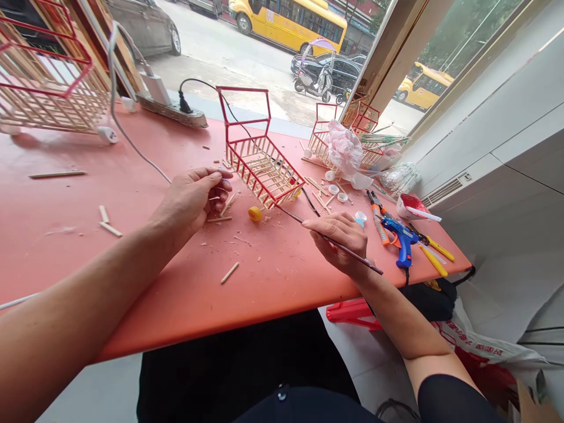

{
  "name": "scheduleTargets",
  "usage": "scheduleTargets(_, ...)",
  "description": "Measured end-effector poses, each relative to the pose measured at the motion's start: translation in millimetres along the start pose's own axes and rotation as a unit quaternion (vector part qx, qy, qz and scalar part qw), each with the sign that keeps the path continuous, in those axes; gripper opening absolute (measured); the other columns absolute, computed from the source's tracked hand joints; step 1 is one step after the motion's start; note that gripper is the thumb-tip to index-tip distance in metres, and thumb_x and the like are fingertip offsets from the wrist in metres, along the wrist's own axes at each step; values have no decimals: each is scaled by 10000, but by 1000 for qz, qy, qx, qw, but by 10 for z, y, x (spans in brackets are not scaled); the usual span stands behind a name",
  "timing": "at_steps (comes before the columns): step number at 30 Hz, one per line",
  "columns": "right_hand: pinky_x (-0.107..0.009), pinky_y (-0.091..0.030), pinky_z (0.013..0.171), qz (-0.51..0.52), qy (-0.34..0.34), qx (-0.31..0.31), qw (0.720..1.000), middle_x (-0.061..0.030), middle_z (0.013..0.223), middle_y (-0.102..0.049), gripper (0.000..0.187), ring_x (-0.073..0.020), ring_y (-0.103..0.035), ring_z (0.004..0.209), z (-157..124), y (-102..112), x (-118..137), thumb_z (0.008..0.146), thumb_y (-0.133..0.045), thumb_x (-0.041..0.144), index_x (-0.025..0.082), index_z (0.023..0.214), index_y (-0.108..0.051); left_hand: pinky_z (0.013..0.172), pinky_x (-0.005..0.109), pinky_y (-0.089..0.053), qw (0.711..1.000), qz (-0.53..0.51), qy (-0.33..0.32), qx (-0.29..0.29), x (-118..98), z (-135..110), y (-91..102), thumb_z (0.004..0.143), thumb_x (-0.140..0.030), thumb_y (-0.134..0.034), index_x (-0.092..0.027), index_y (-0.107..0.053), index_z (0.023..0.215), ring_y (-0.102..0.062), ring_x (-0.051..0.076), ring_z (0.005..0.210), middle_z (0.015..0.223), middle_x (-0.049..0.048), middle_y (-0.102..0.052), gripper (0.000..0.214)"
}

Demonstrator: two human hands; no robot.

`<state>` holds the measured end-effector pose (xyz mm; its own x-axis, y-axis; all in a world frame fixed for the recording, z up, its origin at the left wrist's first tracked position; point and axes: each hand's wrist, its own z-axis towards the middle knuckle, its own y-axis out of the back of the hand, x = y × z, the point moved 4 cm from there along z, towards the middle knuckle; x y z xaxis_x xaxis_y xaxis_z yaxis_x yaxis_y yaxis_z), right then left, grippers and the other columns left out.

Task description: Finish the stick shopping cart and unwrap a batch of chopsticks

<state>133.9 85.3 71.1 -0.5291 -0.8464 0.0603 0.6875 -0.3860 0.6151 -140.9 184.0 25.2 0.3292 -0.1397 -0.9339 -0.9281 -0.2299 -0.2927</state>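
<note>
A miniature shopping cart (264,167) made of small wooden sticks stands on the table, its rim and handle frame painted red. One yellow bottle-cap wheel (255,214) shows under its near side. My right hand (339,241) grips a thin paintbrush (352,254), whose tip meets the cart's near front corner. Beside the cart's rear left corner is my left hand (198,191), fingers curled and thumb against the index finger; what they pinch, if anything, is hidden. Loose stick pieces (230,273) and shavings lie around the cart.
Right of my right hand lie a blue glue gun (400,238), orange-handled pliers (378,217) and a cup of red paint (412,207). More carts (324,141) stand behind, beside a crumpled plastic bag (343,147). At left are a larger cart (53,88) and a power strip (176,111).
</note>
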Motion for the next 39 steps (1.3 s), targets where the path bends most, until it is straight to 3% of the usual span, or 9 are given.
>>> scheduleTargets(20, -325, -594, 755, -21, 0, -44, 999, -7, 915, -865, 256, -168, -824, 800, 12, 91, 9, 1006, -671, 108, 284, 1159, -776, 395, 182, -334, 1000, -2, -3, -4, -1, 4, 1, 920, -59, -569, -132, -699, 832, -477, 90, 453, 642, 12, -608, 173)
scheduleTargets(24, -318, -592, 728, -17, 15, -24, 999, -9, 927, -865, 243, -162, -820, 793, 15, 73, 36, 1018, -668, 124, 283, 1169, -773, 392, 177, -337, 1000, -1, -2, -5, -5, -1, -1, 925, -63, -572, -133, -696, 831, -480, 87, 450, 643, 9, -602, 170)
scheduleTargets(31, -325, -616, 848, -2, 12, -6, 1000, -23, 1045, -873, 332, -173, -829, 952, 11, 63, 25, 1016, -685, 98, 295, 1271, -766, 390, 181, -337, 1000, -2, -4, 2, -4, 0, -5, 970, -56, -498, -126, -694, 846, -480, 89, 461, 648, 14, -606, 243)
scheduleTargets(39, -333, -605, 815, -24, 26, -8, 999, -17, 1038, -872, 381, -175, -829, 891, -3, 63, 45, 1003, -686, 90, 310, 1310, -735, 402, 188, -323, 1000, -6, -8, 7, 9, 6, 6, 932, -76, -565, -136, -701, 842, -477, 98, 475, 657, 20, -607, 174)
